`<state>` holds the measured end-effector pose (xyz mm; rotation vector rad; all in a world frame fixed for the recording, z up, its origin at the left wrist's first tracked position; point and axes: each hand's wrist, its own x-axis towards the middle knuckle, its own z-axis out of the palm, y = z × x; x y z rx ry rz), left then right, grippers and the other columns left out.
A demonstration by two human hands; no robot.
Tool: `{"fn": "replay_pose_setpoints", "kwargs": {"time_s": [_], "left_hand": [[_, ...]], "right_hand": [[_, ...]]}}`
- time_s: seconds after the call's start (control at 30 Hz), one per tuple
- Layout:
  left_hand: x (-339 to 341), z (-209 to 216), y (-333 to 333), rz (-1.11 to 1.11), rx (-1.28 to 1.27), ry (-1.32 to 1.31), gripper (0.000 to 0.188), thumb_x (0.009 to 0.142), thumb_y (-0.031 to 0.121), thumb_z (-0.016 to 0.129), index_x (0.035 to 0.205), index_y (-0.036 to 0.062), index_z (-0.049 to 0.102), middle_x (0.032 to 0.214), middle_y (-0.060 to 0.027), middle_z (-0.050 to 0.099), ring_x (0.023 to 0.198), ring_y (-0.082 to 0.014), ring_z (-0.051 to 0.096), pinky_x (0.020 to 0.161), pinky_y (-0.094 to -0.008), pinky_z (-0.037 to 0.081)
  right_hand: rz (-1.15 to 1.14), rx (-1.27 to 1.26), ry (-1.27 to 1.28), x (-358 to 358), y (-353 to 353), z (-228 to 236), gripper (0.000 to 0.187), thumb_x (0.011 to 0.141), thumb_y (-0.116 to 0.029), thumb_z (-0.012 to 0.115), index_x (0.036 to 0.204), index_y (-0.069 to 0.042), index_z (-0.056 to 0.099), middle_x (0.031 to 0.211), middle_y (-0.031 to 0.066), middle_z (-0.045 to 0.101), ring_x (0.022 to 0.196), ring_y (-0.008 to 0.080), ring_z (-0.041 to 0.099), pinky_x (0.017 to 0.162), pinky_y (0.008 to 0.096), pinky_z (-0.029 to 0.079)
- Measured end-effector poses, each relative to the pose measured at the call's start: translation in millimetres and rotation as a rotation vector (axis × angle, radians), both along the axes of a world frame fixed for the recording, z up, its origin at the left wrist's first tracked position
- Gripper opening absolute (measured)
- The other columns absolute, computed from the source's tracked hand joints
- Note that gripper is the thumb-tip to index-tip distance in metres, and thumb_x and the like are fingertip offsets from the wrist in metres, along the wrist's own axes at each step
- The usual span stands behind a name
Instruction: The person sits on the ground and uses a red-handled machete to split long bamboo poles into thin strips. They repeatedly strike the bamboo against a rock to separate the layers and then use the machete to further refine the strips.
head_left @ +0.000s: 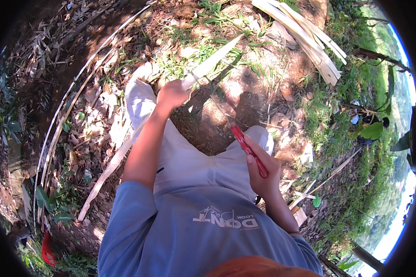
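Observation:
My left hand is closed around a long, flat, pale strip that looks like split bamboo or wood. The strip slants from the far middle, past my left forearm, down to the ground at the left. In my right hand, above my right thigh, is a red-handled knife. Its front end points away and to the left; the blade is thin and hard to make out against the soil. The knife and the strip are apart.
Several pale split strips lie at the far right. Long thin canes curve along the left. Dry leaves, grass and soil surround my bent legs in light trousers. A red object sits at the lower left.

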<state>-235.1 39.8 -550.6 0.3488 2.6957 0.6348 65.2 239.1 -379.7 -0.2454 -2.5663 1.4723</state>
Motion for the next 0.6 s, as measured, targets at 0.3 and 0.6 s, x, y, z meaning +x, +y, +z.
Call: {"fn": "replay_pose_setpoints", "kwargs": {"time_s": [0.3,0.6], "left_hand": [[13,-73,-26,0.071,-0.15,-0.059,0.036,0.087,0.034,0.07,0.103,0.0025,0.077,0.107,-0.0246,0.076,0.103,-0.0422,0.073,0.093,-0.0492,0.059],[-10,-92,-39,0.011,-0.174,-0.08,0.043,0.09,0.034,0.065,0.115,0.0003,0.073,0.114,-0.0258,0.074,0.109,-0.0419,0.072,0.098,-0.0501,0.056]], "right_hand": [[0.011,-0.074,-0.022,-7,-4,-78,0.04,0.103,-0.006,0.061,0.143,-0.004,0.064,0.105,0.0139,0.078,0.078,0.0098,0.068,0.073,0.025,0.053],[0.09,-0.055,-0.045,-24,-14,-99,0.041,0.102,-0.004,0.062,0.142,-0.003,0.064,0.101,0.015,0.079,0.072,0.0105,0.068,0.069,0.0256,0.052]]}}
